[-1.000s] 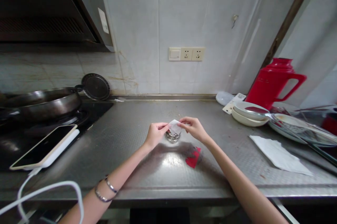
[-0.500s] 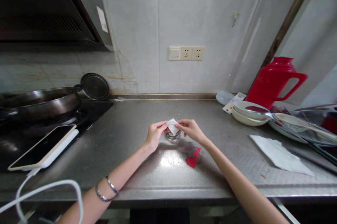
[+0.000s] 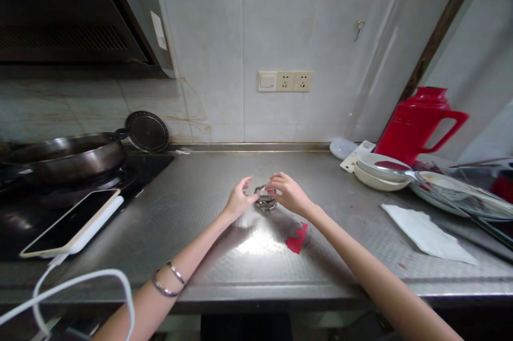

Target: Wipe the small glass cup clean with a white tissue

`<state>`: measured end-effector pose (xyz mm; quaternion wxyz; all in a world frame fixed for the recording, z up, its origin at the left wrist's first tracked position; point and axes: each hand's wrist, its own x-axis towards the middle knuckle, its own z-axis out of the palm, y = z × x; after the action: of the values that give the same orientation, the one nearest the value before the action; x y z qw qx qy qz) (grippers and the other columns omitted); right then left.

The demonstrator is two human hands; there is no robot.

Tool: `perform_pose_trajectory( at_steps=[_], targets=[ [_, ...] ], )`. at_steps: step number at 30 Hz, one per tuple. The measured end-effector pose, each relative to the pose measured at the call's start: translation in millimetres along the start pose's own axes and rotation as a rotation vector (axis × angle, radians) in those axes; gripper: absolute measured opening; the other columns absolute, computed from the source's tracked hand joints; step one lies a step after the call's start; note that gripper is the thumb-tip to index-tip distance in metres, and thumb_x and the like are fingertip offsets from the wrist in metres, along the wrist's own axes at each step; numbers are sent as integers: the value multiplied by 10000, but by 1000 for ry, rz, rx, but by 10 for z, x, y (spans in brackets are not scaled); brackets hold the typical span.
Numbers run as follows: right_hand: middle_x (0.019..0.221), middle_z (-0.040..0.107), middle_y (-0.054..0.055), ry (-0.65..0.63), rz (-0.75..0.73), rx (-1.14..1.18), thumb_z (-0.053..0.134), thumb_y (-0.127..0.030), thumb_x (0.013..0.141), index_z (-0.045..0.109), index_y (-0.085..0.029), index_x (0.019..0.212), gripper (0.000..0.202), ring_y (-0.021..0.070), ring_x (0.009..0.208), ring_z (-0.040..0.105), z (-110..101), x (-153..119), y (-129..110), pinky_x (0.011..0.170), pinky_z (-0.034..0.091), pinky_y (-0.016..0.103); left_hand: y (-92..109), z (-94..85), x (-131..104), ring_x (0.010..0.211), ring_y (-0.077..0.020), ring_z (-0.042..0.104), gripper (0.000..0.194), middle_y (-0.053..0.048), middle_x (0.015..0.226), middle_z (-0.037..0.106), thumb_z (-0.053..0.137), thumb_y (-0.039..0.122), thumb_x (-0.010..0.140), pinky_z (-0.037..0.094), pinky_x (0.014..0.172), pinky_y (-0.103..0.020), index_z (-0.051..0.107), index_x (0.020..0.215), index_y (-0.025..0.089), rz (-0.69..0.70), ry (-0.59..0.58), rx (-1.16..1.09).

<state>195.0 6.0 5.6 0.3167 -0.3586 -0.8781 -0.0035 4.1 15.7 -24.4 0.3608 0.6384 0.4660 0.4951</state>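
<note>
A small round glass dish (image 3: 266, 203) sits on the steel counter (image 3: 208, 186) between my hands. My left hand (image 3: 240, 199) is at its left side, fingers apart and holding nothing. Over the dish's right rim, my right hand (image 3: 286, 192) has its fingertips pinched together; a bit of white shows at them, mostly hidden. Torn red paper (image 3: 296, 239) lies in front of the dish, to the right.
A phone (image 3: 72, 223) with a white cable and a pan (image 3: 68, 159) on the stove are at left. At right are a white napkin (image 3: 428, 234), stacked bowls (image 3: 380, 180), a plate and a red thermos (image 3: 417, 127).
The white paper piece that both hands held spread above the dish is now almost out of sight. My left hand has let go and opened; my right hand stays pinched over the dish.
</note>
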Motion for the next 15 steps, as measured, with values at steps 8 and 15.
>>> perform_pose_trajectory(
  at_steps=[8,15],
  targets=[
    [1030,631,140,-303,-39,-211,490,-143,789,675,-171,954,249,225,959,576,-99,-47,-99,830,405,353,-233,142,21,1280,-328,396,1112,-225,1409,377,861,290,434,282,1069,-457,310,1387,129,18,-222,-26],
    [908,666,94,-452,-8,-208,517,-159,695,548,-152,1019,326,220,841,606,-172,0,-120,858,370,355,-293,150,31,1118,-284,540,1010,-158,1248,553,836,321,476,391,979,-411,356,1345,135,42,-299,49]
  ],
)
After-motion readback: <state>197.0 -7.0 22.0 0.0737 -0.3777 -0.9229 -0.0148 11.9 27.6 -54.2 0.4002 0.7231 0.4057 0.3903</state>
